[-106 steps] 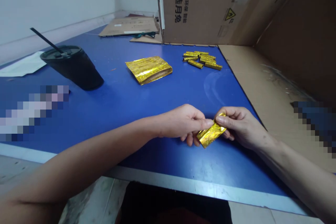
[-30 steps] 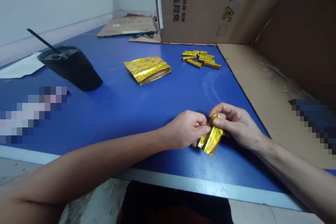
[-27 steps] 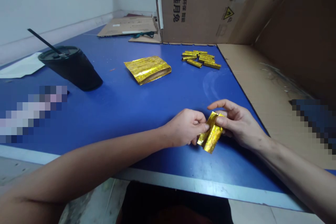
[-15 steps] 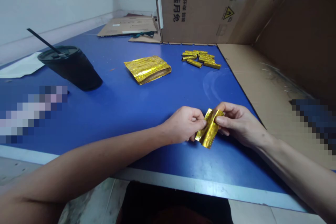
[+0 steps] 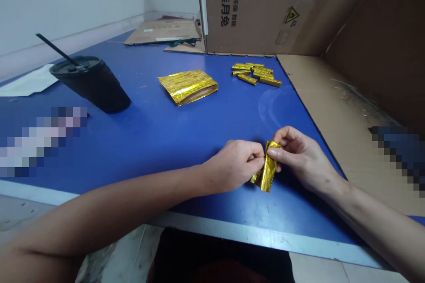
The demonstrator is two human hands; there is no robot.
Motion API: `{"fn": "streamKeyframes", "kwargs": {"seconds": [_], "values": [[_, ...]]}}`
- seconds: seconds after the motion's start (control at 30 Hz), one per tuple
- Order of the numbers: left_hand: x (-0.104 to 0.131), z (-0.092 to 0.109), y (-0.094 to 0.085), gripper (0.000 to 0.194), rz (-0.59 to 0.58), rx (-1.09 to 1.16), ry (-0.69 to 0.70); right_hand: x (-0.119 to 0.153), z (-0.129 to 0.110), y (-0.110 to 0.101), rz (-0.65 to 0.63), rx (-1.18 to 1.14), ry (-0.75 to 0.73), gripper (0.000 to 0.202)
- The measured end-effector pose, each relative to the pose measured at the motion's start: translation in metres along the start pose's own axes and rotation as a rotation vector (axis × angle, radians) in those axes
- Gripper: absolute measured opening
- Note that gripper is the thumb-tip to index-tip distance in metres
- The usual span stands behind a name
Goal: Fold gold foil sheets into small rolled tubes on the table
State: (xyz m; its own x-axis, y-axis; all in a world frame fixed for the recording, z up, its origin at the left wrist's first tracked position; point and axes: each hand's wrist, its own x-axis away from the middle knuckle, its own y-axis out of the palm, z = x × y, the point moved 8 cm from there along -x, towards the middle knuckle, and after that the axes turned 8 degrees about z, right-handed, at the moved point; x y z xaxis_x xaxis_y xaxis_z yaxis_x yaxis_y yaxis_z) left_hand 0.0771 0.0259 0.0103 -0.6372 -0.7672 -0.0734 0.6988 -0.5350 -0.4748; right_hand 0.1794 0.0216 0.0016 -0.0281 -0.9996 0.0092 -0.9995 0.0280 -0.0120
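A folded sheet of shiny gold foil paper (image 5: 269, 172) is held just above the blue table by both hands. My left hand (image 5: 237, 164) pinches its left side, the fingertips partly hidden behind the knuckles. On the right side, my right hand (image 5: 294, 152) grips the upper part between thumb and fingers. A flat stack of gold sheets (image 5: 188, 86) lies beyond my hands, to the left. Several narrow folded gold strips (image 5: 256, 74) are piled farther back, near the table's right edge.
A black cup (image 5: 96, 84) with a straw stands at the left, beside a white sheet (image 5: 29, 82). A large cardboard box (image 5: 252, 17) closes off the back, with flat cardboard (image 5: 162, 32) to its left. Blurred-out items lie at the left and right.
The two sides of the held gold sheet are closer together and it looks narrower and more upright. My left hand has turned and moved slightly right, and my right thumb has shifted left over the foil.
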Motion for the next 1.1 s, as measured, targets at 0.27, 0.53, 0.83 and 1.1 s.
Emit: {"fn": "streamKeyframes", "kwargs": {"seconds": [0.27,0.53,0.83,1.1], "values": [[0.001,-0.002,0.002,0.016,0.008,0.030,-0.017,0.001,0.007,0.000,-0.035,0.009,0.072,0.021],[0.000,-0.003,0.001,0.016,0.012,0.017,-0.011,0.000,0.003,-0.001,-0.032,0.023,0.032,0.017],[-0.001,-0.007,0.006,0.017,-0.038,0.037,-0.035,-0.001,0.000,-0.006,0.018,0.105,-0.010,0.019],[-0.003,-0.017,0.010,0.008,-0.110,0.115,-0.160,-0.002,0.002,-0.003,0.005,0.088,-0.002,0.019]]}}
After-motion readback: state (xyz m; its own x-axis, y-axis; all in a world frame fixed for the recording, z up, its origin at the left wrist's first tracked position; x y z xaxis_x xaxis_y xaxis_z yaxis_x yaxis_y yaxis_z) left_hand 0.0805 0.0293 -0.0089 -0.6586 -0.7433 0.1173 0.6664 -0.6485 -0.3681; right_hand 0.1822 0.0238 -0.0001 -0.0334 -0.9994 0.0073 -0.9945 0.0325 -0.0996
